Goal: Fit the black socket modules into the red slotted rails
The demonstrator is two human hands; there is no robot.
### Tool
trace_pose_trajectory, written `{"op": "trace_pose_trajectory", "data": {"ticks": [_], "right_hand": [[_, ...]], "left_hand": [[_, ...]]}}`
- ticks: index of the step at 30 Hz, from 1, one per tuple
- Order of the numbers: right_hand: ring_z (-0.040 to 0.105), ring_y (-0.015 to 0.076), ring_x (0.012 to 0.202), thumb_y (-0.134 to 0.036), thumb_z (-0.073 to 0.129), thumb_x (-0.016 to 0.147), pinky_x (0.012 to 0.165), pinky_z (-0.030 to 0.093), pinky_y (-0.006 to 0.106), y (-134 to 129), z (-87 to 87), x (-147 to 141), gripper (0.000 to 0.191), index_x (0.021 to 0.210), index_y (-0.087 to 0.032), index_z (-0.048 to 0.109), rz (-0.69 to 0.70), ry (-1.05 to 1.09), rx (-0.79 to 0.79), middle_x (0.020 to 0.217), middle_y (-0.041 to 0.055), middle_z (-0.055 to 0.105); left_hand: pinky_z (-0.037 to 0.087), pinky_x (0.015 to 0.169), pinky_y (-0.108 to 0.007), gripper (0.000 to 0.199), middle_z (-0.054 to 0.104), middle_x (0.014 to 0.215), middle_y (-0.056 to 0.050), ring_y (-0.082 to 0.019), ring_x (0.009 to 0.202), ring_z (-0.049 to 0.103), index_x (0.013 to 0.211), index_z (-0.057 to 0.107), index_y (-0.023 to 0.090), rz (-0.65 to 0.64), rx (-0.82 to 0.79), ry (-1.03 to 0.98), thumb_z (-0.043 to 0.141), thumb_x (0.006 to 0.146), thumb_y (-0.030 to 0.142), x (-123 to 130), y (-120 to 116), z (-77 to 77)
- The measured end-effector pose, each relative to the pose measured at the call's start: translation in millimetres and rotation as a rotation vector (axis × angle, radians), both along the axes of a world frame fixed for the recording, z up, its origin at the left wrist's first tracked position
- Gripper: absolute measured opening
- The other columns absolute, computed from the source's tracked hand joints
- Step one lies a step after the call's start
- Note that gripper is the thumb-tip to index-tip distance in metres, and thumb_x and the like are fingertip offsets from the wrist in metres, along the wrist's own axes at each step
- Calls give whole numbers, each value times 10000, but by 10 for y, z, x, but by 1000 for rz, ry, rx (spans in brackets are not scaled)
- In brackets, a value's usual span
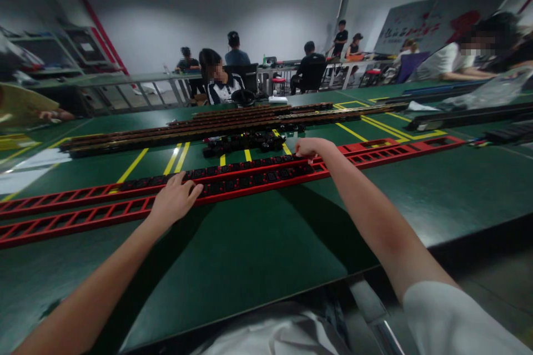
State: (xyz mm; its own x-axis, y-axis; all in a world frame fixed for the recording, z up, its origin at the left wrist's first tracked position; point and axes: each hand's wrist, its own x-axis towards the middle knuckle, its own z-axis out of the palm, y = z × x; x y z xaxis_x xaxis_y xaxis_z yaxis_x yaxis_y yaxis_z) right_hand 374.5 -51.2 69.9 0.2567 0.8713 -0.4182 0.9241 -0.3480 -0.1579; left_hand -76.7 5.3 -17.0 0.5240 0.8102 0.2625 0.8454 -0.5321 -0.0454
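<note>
Two long red ladder-like frames lie side by side across the green table, the nearer frame (100,214) and the farther frame (62,198). Black square modules (258,178) fill the middle stretch of both. My left hand (177,197) rests on the nearer frame at the left end of its modules, fingers apart, with nothing seen in it. My right hand (310,148) is over the right end of the module rows, its fingers bent together and pointing down; whatever is between them is too small to make out.
Behind the frames lie a pile of black parts (250,143) and long dark strips (166,132). Dark rails (466,116) and a plastic bag (491,89) are at the right. Several people sit beyond, and a person's arm (50,115) rests at the left.
</note>
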Motion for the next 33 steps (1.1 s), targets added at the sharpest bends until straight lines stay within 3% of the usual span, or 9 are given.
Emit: {"op": "trace_pose_trajectory", "data": {"ticks": [5, 8, 11, 20, 24, 28, 30, 33], "right_hand": [[589, 137, 565, -166, 605, 938, 600, 476, 266, 85, -100, 191, 287, 1200, -112, 710, 44, 23, 48, 780, 58, 676], [520, 110, 551, -117, 612, 901, 577, 436, 246, 131, -147, 278, 265, 1135, -84, 730, 79, 41, 87, 749, 43, 644], [501, 108, 554, -102, 634, 861, 560, 418, 240, 159, -180, 332, 245, 1080, -72, 740, 64, 84, 123, 735, 40, 629], [380, 93, 480, -129, 611, 851, 494, 330, 247, 142, -184, 333, 211, 984, -67, 763, -61, 211, 184, 589, -4, 521], [444, 118, 533, -136, 629, 869, 570, 400, 281, 165, -179, 366, 176, 930, -52, 771, -91, 194, 224, 645, 43, 595], [616, 191, 741, -155, 671, 864, 768, 503, 311, 244, -224, 430, 120, 909, -155, 782, -37, 161, 320, 840, 78, 728], [661, 222, 855, -187, 681, 873, 852, 514, 322, 293, -260, 458, 190, 1028, -153, 786, -37, 117, 387, 945, 94, 754], [677, 240, 816, -239, 672, 892, 803, 516, 330, 345, -307, 478, 390, 1229, -54, 738, -74, 30, 444, 893, 121, 741]], "left_hand": [[364, 1242, -493, 672, 543, 1492, -218, -352, 1490, 414, 1067, 759, 124, 0, -19, 31, 250, 1030, 562, 27, -13, 43], [411, 1208, -502, 713, 475, 1559, -227, -370, 1510, 384, 1054, 764, 112, 43, -71, 10, 249, 1022, 604, 43, -18, 76], [435, 1188, -510, 721, 439, 1600, -207, -372, 1526, 360, 1048, 768, 116, 60, -112, -16, 272, 1011, 638, 46, -12, 101], [286, 1286, -478, 638, 451, 1586, -226, -346, 1519, 373, 997, 748, 92, 27, -54, -73, 344, 1026, 586, 13, 19, 129], [379, 1224, -524, 574, 467, 1588, -171, -337, 1491, 412, 993, 751, 147, 66, -21, -81, 347, 1039, 551, 33, -15, 162], [458, 1142, -571, 614, 455, 1591, -173, -346, 1493, 393, 1055, 764, 156, 79, -20, -77, 295, 1052, 552, 51, -47, 173], [470, 1127, -580, 635, 448, 1593, -172, -354, 1486, 391, 1096, 765, 155, 86, -18, -78, 280, 1052, 563, 54, -52, 172], [472, 1124, -577, 656, 428, 1605, -158, -366, 1468, 402, 1190, 743, 165, 85, -11, -77, 258, 1050, 583, 55, -51, 168]]}}
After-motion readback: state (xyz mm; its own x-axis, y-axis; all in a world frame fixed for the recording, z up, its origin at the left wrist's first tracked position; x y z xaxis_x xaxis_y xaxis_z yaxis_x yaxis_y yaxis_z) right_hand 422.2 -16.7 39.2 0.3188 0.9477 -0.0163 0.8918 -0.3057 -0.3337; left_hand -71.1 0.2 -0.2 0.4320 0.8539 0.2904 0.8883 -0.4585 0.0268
